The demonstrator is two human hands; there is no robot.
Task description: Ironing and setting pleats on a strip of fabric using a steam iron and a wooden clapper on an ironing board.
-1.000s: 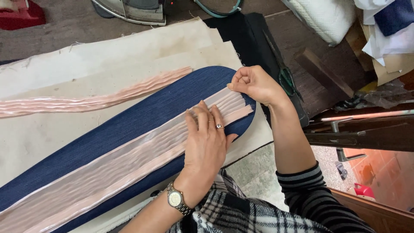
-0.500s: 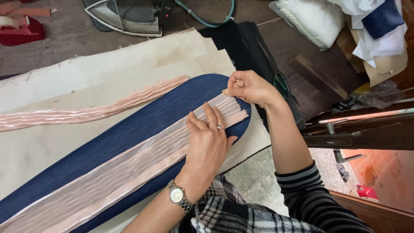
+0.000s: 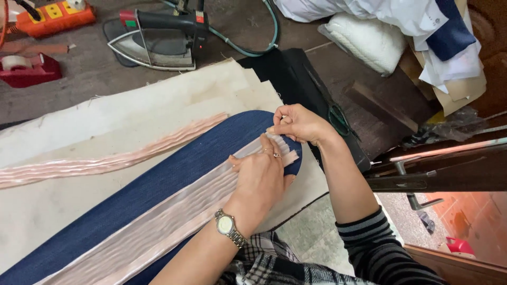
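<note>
**Two hands pin a pleated pink strip to a dark blue panel**

A wide cream padded board (image 3: 79, 132) fills most of the view, likely a pressing surface, since a clothes iron (image 3: 158, 45) rests just beyond its far edge on the dark floor. Across the board lies a long dark blue denim panel (image 3: 158, 179) with a rounded end, laid flat so trim can be set along its length. Down its middle runs a pleated pink strip (image 3: 158, 227), reaching to the rounded end. A second pink strip (image 3: 116, 155) lies loose on the cream cover, just beside the denim, seemingly kept within reach.

The left hand (image 3: 261, 177) lies flat and spread on the strip near its end, fingers extended, gripping nothing; it appears to press the pleats down so they do not shift. The right hand (image 3: 298, 124) is curled closed at the strip's very tip, fingertips pinching the folded edge, apparently to keep the pleats gathered. A wristwatch (image 3: 228, 226) sits on the left wrist.

Farther off, a red tape dispenser (image 3: 24, 68) and an orange power strip (image 3: 53, 13) lie at the far left.
</note>
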